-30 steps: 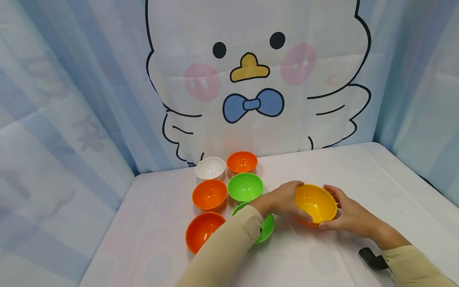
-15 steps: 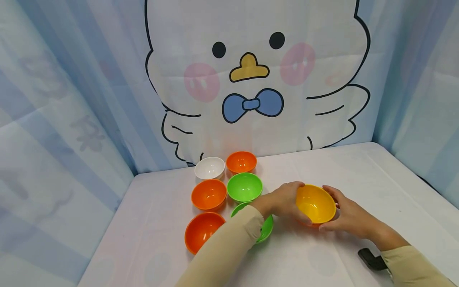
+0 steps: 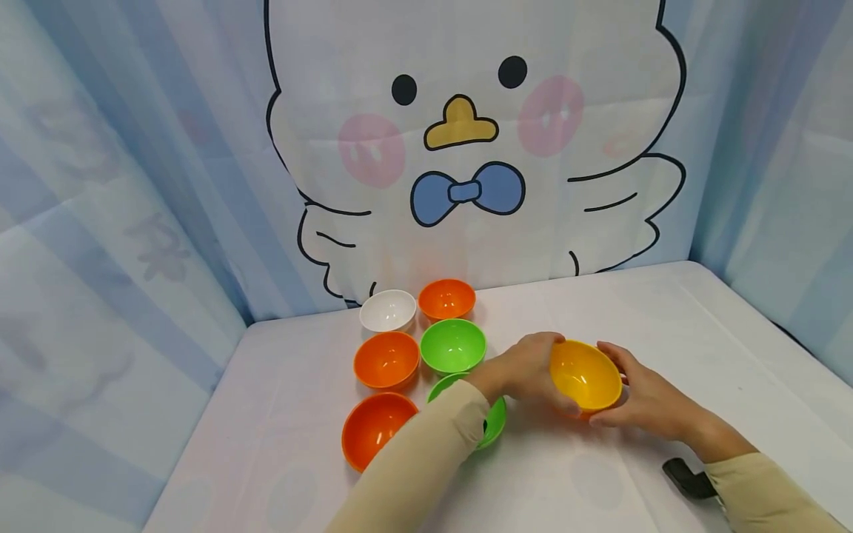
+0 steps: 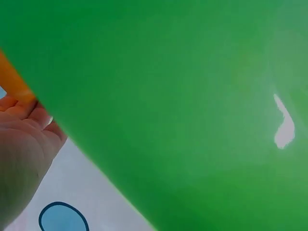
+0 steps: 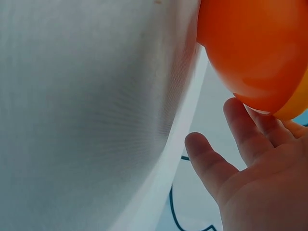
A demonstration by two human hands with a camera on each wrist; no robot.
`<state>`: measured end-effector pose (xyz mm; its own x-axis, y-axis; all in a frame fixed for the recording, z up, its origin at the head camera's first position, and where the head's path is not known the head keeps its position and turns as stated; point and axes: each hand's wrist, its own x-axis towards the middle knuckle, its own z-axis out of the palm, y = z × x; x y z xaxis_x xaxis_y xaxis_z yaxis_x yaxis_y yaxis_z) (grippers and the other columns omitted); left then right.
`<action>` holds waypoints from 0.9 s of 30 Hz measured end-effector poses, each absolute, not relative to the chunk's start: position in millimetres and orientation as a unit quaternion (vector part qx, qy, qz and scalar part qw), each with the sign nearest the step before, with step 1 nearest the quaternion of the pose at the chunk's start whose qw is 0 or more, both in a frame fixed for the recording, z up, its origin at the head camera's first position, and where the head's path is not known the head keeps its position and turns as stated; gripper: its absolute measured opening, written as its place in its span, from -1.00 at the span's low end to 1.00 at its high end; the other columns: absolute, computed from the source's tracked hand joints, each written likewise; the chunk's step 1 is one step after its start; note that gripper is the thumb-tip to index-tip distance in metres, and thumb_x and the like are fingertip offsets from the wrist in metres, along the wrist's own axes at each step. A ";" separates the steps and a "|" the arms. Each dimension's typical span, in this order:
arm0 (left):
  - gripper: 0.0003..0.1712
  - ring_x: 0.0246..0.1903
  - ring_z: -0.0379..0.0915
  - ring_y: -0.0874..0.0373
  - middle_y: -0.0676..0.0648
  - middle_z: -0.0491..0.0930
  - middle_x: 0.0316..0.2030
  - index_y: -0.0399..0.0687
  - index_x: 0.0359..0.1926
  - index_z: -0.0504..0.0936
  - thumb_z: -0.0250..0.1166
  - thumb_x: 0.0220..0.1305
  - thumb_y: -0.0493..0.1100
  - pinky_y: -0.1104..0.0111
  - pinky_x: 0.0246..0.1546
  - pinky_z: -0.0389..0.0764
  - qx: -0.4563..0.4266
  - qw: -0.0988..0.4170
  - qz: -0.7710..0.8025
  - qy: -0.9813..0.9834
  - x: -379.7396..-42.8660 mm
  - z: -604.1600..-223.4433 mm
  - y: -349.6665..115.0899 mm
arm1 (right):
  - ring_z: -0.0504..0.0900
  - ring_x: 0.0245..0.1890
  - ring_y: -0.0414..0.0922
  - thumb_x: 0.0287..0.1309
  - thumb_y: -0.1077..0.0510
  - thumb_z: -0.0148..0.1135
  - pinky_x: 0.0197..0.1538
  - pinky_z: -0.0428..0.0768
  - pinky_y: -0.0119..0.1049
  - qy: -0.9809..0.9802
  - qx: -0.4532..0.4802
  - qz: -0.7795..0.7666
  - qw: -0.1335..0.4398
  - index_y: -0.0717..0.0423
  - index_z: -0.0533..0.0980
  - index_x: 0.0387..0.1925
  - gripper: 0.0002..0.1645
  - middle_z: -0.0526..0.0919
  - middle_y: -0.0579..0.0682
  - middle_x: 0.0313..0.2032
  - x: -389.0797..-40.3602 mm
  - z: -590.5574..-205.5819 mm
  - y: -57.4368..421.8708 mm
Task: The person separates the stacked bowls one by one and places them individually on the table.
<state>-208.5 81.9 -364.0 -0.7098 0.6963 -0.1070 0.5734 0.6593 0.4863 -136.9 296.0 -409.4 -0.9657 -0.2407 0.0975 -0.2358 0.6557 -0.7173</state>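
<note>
A yellow bowl (image 3: 586,376) sits nested in an orange bowl (image 5: 255,48) at the right of the group, both on the table as far as I can see. My left hand (image 3: 531,371) grips the yellow bowl's left side, thumb at the near rim. On the opposite side my right hand (image 3: 656,396) holds it between thumb and fingers. In the right wrist view, fingertips touch the orange bowl below the yellow rim, while the lowest fingers stand away from it. A near green bowl (image 3: 494,426), partly hidden under my left forearm, fills most of the left wrist view.
Left of my hands stand a white bowl (image 3: 388,311), a back orange bowl (image 3: 447,300), a middle orange bowl (image 3: 386,360), a front orange bowl (image 3: 375,429) and a farther green bowl (image 3: 453,346). A black object (image 3: 688,480) shows beside my right sleeve. A patterned curtain (image 3: 466,244) backs the table.
The hands keep their hold on the yellow bowl with hardly any movement. The whole head view has shifted very slightly.
</note>
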 end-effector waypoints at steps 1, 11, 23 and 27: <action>0.08 0.03 0.33 0.29 0.10 0.43 0.15 -0.08 0.39 0.30 0.59 -0.09 0.17 0.54 -0.01 0.44 0.353 0.145 0.221 0.898 -209.0 -362.8 80.7 | 0.39 0.19 0.34 -0.11 -0.08 0.59 0.17 0.36 0.40 0.910 -0.131 -0.393 0.004 0.39 -0.01 0.45 0.33 0.21 0.40 0.36 -137.2 -409.6 295.8; 0.15 0.04 0.32 0.25 0.03 0.40 0.19 -0.14 0.45 0.22 0.61 -0.08 0.11 0.52 -0.03 0.49 0.365 0.131 0.287 0.876 -210.8 -329.9 52.2 | 0.34 0.22 0.37 -0.12 -0.06 0.59 0.14 0.34 0.45 0.906 -0.132 -0.401 0.013 0.35 0.02 0.44 0.28 0.30 0.36 0.32 -141.1 -408.2 295.8; 0.19 0.11 0.31 0.16 -0.04 0.32 0.28 -0.04 0.48 0.18 0.61 -0.11 0.11 0.37 0.08 0.48 0.340 0.103 0.299 0.886 -206.3 -292.5 -0.2 | 0.31 0.26 0.35 -0.09 -0.07 0.57 0.19 0.38 0.34 0.911 -0.126 -0.391 0.029 0.41 0.01 0.43 0.28 0.24 0.38 0.36 -149.3 -403.6 286.8; 0.20 0.13 0.32 0.13 -0.05 0.32 0.29 -0.01 0.49 0.17 0.62 -0.12 0.11 0.27 0.12 0.48 0.320 0.096 0.293 0.896 -205.4 -285.5 -21.6 | 0.31 0.26 0.34 -0.09 -0.08 0.57 0.19 0.39 0.34 0.912 -0.126 -0.388 0.031 0.40 0.02 0.43 0.28 0.25 0.37 0.36 -151.5 -401.3 281.3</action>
<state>-205.4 -21.6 -285.5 -0.7771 0.6292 0.0162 0.5169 0.6232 0.5868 -151.5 281.3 -401.3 -0.9664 -0.2536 0.0408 -0.2052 0.6667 -0.7165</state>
